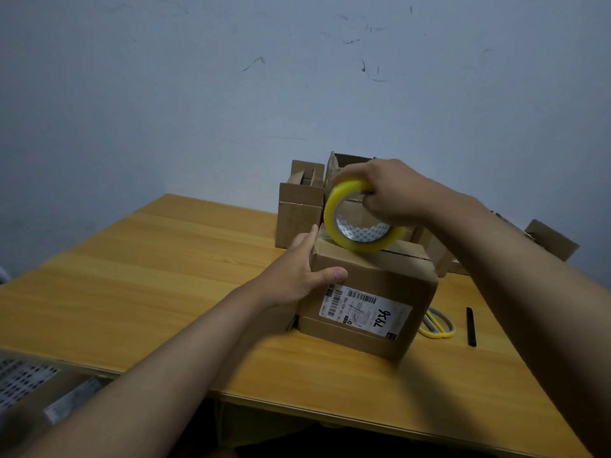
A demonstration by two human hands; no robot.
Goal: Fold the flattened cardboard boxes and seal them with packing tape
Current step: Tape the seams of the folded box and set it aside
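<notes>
A folded cardboard box (370,292) with a white shipping label on its near face stands on the wooden table (158,266). My left hand (297,269) grips the box's upper left corner, thumb on the near face. My right hand (393,193) grips a yellow roll of packing tape (334,206), held upright with its lower edge on the box's closed top flaps.
Other cardboard boxes (299,206) stand behind against the wall, and one more box (550,239) lies at the right. Yellow-handled scissors (438,322) and a thin black stick (471,327) lie right of the box. A tray of papers (23,381) sits lower left.
</notes>
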